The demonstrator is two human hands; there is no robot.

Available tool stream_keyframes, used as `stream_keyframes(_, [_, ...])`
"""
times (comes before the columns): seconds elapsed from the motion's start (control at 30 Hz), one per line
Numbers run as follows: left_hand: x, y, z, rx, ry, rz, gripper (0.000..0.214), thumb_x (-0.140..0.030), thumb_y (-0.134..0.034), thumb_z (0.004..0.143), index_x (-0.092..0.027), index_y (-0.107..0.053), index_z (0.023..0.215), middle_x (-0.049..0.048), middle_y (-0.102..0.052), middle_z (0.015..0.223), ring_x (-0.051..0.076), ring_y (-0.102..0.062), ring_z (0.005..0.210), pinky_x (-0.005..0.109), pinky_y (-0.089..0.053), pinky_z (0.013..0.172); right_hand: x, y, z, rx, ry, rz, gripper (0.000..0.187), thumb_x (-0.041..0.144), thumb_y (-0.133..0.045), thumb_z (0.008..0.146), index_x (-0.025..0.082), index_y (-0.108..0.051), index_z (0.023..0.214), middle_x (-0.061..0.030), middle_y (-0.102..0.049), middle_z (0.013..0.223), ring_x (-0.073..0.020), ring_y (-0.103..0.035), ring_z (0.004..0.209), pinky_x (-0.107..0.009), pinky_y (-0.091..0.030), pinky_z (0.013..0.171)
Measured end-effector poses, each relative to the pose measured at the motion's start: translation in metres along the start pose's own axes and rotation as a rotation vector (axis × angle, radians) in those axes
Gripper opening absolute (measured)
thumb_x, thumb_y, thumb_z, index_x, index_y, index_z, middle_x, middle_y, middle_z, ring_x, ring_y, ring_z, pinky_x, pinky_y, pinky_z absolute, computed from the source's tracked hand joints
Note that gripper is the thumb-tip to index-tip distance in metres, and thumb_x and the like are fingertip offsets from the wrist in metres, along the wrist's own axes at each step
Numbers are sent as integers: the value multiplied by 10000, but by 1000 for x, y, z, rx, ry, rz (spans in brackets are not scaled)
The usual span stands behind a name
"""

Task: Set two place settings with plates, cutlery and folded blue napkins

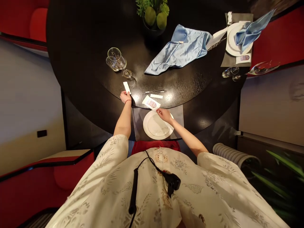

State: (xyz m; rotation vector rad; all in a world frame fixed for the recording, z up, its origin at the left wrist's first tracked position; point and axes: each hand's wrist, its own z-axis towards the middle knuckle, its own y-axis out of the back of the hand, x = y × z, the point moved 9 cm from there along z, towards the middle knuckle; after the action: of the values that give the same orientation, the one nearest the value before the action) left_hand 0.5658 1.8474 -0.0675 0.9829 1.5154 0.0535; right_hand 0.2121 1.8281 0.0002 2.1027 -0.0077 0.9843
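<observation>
My left hand [125,97]: fingers closed on a small white strip [126,87], which sticks out past the fingertips, over the dark round worktop [78,63]. Red cord on that wrist. My right hand [164,115]: fingertips pinching the lower right corner of a white printed packet [151,103]; can't tell if the packet is lifted or lying flat. It sits slantwise just beyond the white plates [158,125], a smaller one on a larger, with my right hand over their upper right rim. Plates are on a grey placemat [139,125] at the near edge, in front of me.

Just past the packet: a second white strip [156,96], then dark chopsticks [155,91] lying crosswise. Beyond my left hand, clear glasses [116,59] close together, a round glass foot nearest me. Further off, a rumpled blue cloth [181,50] spread toward the right, a white card [216,37] at its far right end. Dark pot with greenery [154,17] at the top middle. Far right: another setting, white plates with a folded blue napkin [249,33] on them, more glassware [230,72] near it. Red chairs around the worktop.
</observation>
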Motion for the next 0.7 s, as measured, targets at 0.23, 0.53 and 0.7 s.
stream_keyframes(0.23, [30,22,-143,154,-110,-202,243,-359,-683,896,-138,-690,997,54,-702,856,169,-672,795,264,-543,754,-36,-37,-36,-119,-158,554,389,436,-547,941,228,-620,1261,-47,-714,1002,-173,-680,799,-289,-552,710])
stream_keyframes(0.53, [29,-43,-282,687,-299,-145,333,-398,-686,890,-201,-741,1153,117,-717,1104,213,-674,931,338,-571,817,-80,-40,-72,-237,-197,794,468,679,-588,856,212,-626,872,-12,-641,747,-162,-635,676,-297,-572,692])
stream_keyframes(0.7, [80,-3,-241,237,-26,10,280,-238,-611,883,-156,-698,1136,147,-685,1138,225,-662,1017,353,-541,931,-186,9,-102,-581,-622,718,373,532,-505,926,182,-615,858,-37,-663,737,-147,-615,610,-276,-549,605])
